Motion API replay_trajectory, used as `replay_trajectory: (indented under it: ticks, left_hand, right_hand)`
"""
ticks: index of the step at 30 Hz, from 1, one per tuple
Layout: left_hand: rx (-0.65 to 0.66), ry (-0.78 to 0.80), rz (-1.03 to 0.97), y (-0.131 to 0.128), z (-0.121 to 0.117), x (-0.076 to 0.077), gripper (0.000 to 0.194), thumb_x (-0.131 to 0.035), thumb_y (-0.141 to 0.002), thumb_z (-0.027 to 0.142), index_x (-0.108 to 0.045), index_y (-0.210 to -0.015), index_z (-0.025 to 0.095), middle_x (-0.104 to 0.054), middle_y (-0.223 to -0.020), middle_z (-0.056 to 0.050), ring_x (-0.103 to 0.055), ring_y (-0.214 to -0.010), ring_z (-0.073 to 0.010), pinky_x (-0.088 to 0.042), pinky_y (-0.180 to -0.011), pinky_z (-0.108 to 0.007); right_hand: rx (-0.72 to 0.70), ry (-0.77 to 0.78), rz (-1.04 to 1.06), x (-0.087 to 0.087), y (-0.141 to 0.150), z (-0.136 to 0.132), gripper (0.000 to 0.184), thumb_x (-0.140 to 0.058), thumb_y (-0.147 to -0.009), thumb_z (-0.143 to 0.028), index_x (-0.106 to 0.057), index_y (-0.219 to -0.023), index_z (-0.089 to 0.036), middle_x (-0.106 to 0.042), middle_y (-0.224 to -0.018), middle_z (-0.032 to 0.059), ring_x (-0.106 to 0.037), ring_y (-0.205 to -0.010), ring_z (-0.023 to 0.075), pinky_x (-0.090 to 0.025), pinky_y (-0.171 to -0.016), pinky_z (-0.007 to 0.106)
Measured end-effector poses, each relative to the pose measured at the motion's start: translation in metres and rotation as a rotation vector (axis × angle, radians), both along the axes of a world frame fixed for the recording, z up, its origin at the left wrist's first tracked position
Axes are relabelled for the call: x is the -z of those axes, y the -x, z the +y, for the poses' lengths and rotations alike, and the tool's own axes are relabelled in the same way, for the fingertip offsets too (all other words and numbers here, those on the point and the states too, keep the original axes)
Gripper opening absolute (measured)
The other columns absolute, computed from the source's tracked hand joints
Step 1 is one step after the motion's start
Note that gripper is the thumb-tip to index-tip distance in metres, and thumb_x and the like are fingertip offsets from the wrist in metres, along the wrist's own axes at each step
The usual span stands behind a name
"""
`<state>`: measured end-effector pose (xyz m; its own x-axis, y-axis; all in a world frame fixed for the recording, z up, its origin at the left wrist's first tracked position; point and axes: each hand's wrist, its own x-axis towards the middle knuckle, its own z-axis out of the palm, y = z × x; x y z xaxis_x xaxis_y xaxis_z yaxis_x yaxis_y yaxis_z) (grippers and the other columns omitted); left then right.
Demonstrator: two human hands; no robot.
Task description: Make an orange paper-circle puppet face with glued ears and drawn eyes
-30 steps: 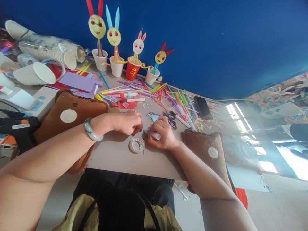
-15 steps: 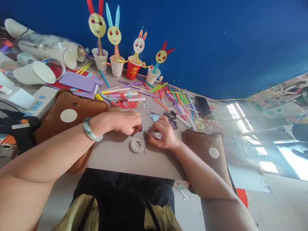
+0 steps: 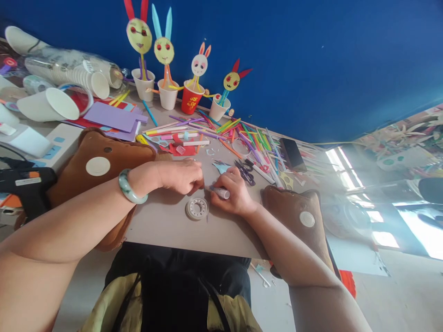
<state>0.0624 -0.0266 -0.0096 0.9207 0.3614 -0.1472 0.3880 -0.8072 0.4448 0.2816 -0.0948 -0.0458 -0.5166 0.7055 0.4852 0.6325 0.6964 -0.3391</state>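
Observation:
My right hand (image 3: 233, 193) is closed around a white marker (image 3: 221, 192), its butt end facing me and its tip side pointing left, low over the table. Just to its left, my left hand (image 3: 183, 177) rests on the table with the fingers bent and pressed together; whatever they pinch or hold down is too small or hidden to tell. A jade-coloured bangle (image 3: 128, 186) circles my left wrist. Between the hands, on the near side, lies a roll of clear tape (image 3: 197, 209). Beyond my right hand are dark-handled scissors (image 3: 246, 174) and a light-blue paper piece (image 3: 220, 168).
Brown cushions lie left (image 3: 86, 157) and right (image 3: 294, 214) of my arms. A black glue gun (image 3: 31, 182) is at far left. Paper-cup rabbit figures, one in a red cup (image 3: 191, 99), line the blue wall. Markers, coloured sticks and a phone (image 3: 293, 154) cover the back.
My right hand has shifted very slightly left with the marker, closer to my left fingertips. The left hand stays nearly still.

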Motion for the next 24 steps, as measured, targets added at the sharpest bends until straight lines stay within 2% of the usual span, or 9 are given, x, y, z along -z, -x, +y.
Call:
replay_trajectory:
  ticks: [17, 20, 22, 24]
  left_hand:
    - [0.004, -0.006, -0.023, 0.000, 0.001, 0.000, 0.019, -0.058, -0.074, 0.008, -0.071, -0.066, 0.020, -0.058, -0.077, -0.003, -0.046, -0.059, -0.0126, -0.032, -0.058, -0.028]
    - [0.005, 0.046, -0.023, 0.000, 0.003, 0.004, 0.019, -0.057, -0.074, 0.008, -0.072, -0.072, 0.020, -0.061, -0.076, -0.002, -0.052, -0.062, -0.0131, -0.035, -0.059, -0.027]
    - [-0.012, 0.102, -0.055, 0.000, 0.005, 0.011, 0.024, -0.055, -0.073, 0.005, -0.073, -0.077, 0.020, -0.065, -0.080, -0.002, -0.057, -0.066, -0.0129, -0.039, -0.062, -0.025]
    - [-0.029, 0.124, -0.102, 0.000, 0.007, 0.019, 0.027, -0.053, -0.073, 0.004, -0.074, -0.079, 0.020, -0.068, -0.085, -0.002, -0.061, -0.074, -0.0136, -0.043, -0.069, -0.024]
  right_hand:
    - [0.040, 0.029, 0.035, -0.005, -0.001, -0.003, 0.012, -0.059, -0.070, -0.018, -0.049, -0.070, -0.024, -0.057, -0.061, -0.0013, -0.048, -0.062, 0.0172, -0.044, -0.076, 0.040]
    - [0.174, 0.057, 0.224, -0.008, -0.009, -0.003, 0.009, -0.061, -0.071, -0.023, -0.054, -0.074, -0.024, -0.060, -0.067, 0.0004, -0.052, -0.065, 0.0188, -0.045, -0.071, 0.039]
    - [0.321, 0.120, 0.461, -0.008, -0.015, 0.001, 0.010, -0.063, -0.077, -0.030, -0.056, -0.082, -0.025, -0.062, -0.073, 0.0018, -0.055, -0.066, 0.0194, -0.045, -0.064, 0.037]
    - [0.389, 0.217, 0.696, -0.006, -0.020, 0.007, 0.016, -0.063, -0.080, -0.039, -0.055, -0.086, -0.026, -0.060, -0.072, 0.0005, -0.054, -0.062, 0.0181, -0.045, -0.060, 0.035]
